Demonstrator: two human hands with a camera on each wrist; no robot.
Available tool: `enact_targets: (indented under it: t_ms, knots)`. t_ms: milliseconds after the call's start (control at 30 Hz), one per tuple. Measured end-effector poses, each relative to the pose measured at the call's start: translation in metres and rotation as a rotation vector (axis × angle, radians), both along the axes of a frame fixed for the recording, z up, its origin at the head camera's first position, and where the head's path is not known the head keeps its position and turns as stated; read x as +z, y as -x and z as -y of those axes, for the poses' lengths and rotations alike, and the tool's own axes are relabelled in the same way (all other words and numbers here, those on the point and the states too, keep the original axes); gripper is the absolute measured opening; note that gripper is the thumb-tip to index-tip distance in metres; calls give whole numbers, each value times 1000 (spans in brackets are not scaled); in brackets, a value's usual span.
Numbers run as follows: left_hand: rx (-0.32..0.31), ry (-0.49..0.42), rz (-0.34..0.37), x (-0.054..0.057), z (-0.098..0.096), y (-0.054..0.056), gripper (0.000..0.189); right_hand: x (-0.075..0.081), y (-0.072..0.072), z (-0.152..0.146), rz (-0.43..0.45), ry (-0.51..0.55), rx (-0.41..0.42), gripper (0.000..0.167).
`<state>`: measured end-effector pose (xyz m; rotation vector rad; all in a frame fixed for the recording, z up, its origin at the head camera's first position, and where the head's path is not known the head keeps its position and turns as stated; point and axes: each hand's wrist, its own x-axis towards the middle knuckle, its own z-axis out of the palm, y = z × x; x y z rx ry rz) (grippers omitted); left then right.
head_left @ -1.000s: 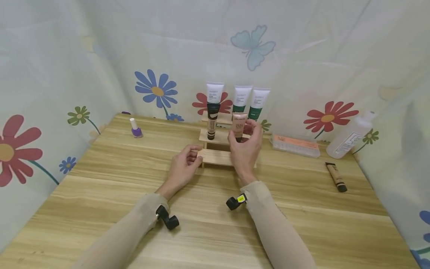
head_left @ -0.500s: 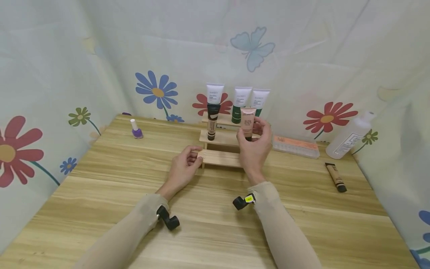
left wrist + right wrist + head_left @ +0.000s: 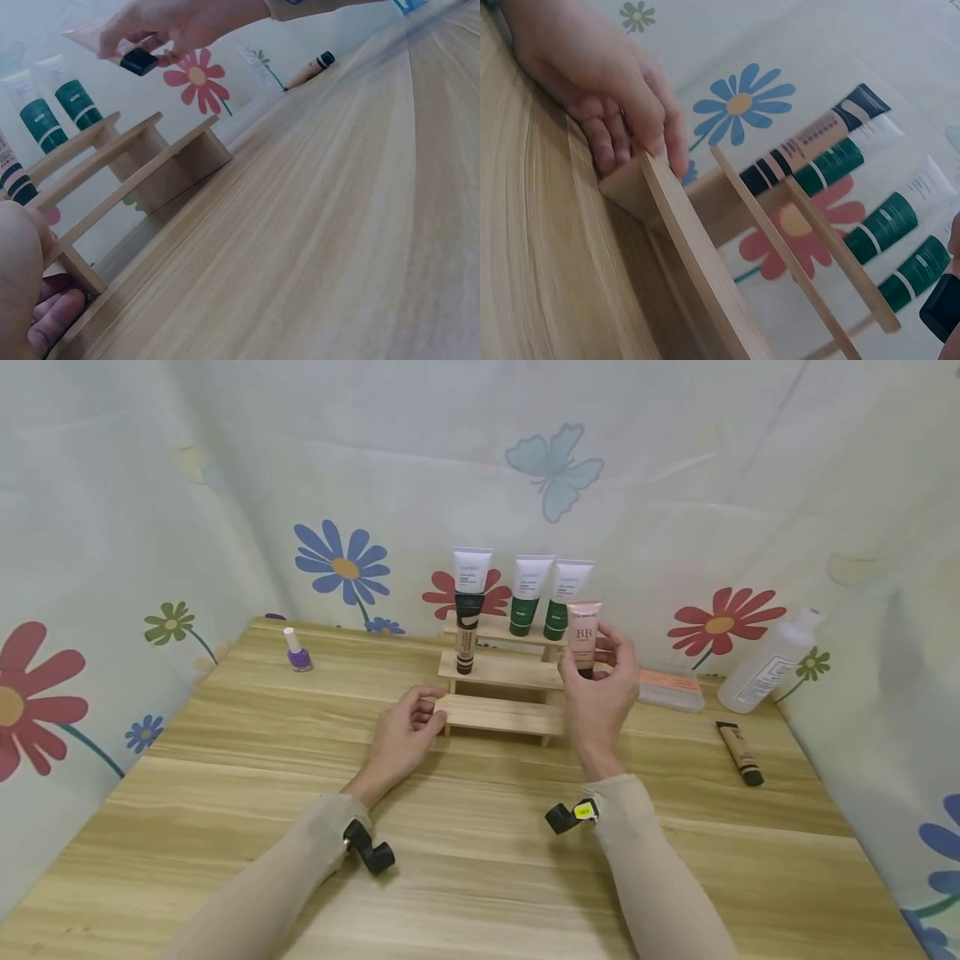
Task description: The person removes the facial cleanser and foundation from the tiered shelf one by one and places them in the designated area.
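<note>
My right hand [image 3: 602, 693] pinches a pink BB cream tube [image 3: 582, 633], held upright with its black cap [image 3: 139, 61] downward. The tube is in the air at the right end of the three-step wooden display stand [image 3: 498, 714]. On the stand's lowest step, my left hand [image 3: 405, 731] grips the left end, its thumb over the edge and other fingers curled beside the leg. A beige tube with black bands [image 3: 467, 635] stands on the middle step at left. Behind it, several white-and-green tubes [image 3: 525, 597] stand along the top step.
Purple nail polish [image 3: 297, 652] stands at the far left of the wooden table [image 3: 465, 843]. To the right are a clear plastic case with an orange label [image 3: 671, 689], a white bottle [image 3: 768, 660] and a lying beige tube [image 3: 738, 752]. A flowered curtain [image 3: 420, 460] hangs behind.
My right hand has carried the pink tube rightward, from in front of the middle step to the stand's right end. My left hand has kept its grip on the lowest step.
</note>
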<state>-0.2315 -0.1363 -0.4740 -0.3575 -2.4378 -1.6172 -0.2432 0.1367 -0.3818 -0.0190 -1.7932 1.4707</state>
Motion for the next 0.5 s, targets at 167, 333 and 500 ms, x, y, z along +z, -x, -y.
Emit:
enact_targets:
  t_ms: [167, 333, 500]
  knots:
    - [-1, -4, 4, -2, 0, 2, 32, -2, -3, -29, 3, -10, -45, 48]
    - [2, -3, 8, -2, 0, 3, 32, -5, -9, -56, 39, -29, -103, 50]
    - [3, -2, 11, 0, 0, 1, 31, -8, -16, -81, 65, -33, -171, 50]
